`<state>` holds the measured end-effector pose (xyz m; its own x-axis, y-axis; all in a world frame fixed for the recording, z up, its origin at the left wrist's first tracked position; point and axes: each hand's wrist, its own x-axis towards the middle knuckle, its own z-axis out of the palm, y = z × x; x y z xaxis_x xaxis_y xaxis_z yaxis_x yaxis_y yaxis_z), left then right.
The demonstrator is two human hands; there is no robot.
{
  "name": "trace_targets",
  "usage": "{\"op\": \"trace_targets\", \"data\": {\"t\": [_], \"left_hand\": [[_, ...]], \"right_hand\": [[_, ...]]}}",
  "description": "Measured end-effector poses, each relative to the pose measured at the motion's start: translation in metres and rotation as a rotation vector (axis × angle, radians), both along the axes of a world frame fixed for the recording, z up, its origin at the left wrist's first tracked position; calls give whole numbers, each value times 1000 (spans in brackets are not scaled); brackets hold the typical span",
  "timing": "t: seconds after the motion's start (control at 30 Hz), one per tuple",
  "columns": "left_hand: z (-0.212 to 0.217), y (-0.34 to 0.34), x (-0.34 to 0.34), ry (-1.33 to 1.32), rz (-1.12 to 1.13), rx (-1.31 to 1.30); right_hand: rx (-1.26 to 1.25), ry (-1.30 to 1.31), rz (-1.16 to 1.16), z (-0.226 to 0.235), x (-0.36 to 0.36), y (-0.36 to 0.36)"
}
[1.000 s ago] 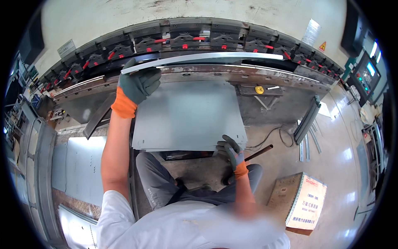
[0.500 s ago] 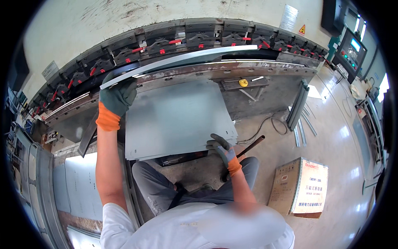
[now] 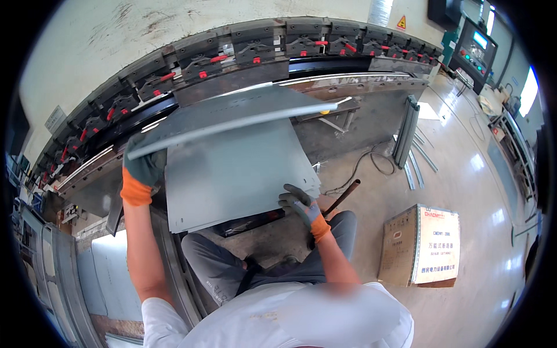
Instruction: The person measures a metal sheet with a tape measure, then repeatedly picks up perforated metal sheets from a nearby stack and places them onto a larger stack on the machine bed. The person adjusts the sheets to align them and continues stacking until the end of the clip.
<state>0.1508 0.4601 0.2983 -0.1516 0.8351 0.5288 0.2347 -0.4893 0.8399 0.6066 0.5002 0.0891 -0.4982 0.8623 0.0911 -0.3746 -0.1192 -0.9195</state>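
My left hand (image 3: pixel 144 163), in a grey-green glove with an orange cuff, grips the left end of a bent sheet-metal panel (image 3: pixel 232 111). The panel is tilted, its pale folded edge facing me and its flat darker face reaching back to the machine's lower bed. Beneath it lies a stack of flat grey metal sheets (image 3: pixel 232 180), partly covered by the panel. Close to the stack's near right corner is my right hand (image 3: pixel 299 206), gloved the same way. Its fingers are spread and nothing shows in them.
A press brake (image 3: pixel 249 51) with red-handled clamps spans the back. Its control panel (image 3: pixel 474 55) stands far right. A cardboard box (image 3: pixel 420 246) sits on the floor at right; a brown pipe (image 3: pixel 343 196) rises near my right knee. More sheets (image 3: pixel 116 278) lie at lower left.
The panel has come down and toward me from the press brake's tooling, showing more of its flat face. My left hand moved with it; my right hand stays by the stack's corner.
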Motion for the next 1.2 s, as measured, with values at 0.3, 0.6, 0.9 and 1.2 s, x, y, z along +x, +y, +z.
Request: {"op": "trace_targets", "data": {"t": [0.3,0.6,0.9,1.2], "left_hand": [[-57,-34,24,-323,-107,-62],[-123,-52,22,-925,-10,-637],[-161,-75,51,-674,206,-579],[-197,-123,34,-572,251,-615]], "right_hand": [[76,102,19,13,13,-3],[-123,487,3,18,-2,21],[-347,473,-290,-2,-16,16],[-349,198,-297,-14,-5,-43]]}}
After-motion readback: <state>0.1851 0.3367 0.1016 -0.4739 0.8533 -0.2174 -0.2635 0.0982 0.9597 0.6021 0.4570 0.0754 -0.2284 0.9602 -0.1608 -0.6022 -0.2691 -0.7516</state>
